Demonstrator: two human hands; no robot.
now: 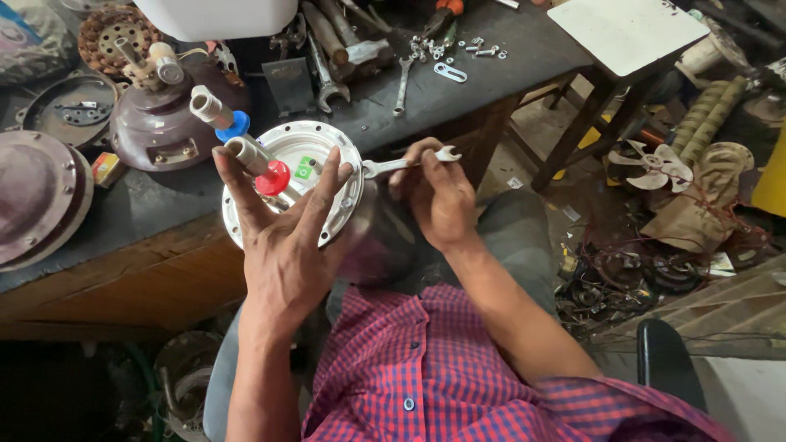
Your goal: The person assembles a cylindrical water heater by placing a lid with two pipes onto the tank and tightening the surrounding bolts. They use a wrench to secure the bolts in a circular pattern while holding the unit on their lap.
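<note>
Left hand: the left hand (pixel 282 237) is spread wide, fingers fanned against the face of a round silver-grey metal fan motor housing (pixel 336 155), steadying it from the near side.
Right hand: the right hand (pixel 438 196) is closed in a pinch on the shank of a slim silver double-ended open spanner (pixel 407 163), thumb and fingers wrapped about its middle.
Spanner axis: its long axis lies nearly level, running left to right with a slight rise to the right; the left end meets the rim of the housing, the right end points toward the bench's right edge and pokes out past the fingers.
Housing: it sits at the near edge of the dark worn wooden bench (pixel 458 106), partly over the person's lap, its flat face tilted up toward the camera; a small green label (pixel 305 170) shows on that face.
Shaft: a pale rod with a red plastic cap (pixel 273 177) rises from the housing's centre, leaning up and left; just beyond it stands a similar rod with a blue cap (pixel 237 124).
Bench, far side: a maroon domed motor cover (pixel 155 127) lies left of the housing; loose steel spanners (pixel 401 86) and small bolts and washers (pixel 471 49) lie toward the back.
Floor, right: a small white fan blade (pixel 652 164) rests among wire scraps.
Clothing: a red and blue checked shirt (pixel 426 368) fills the lower frame.
</note>
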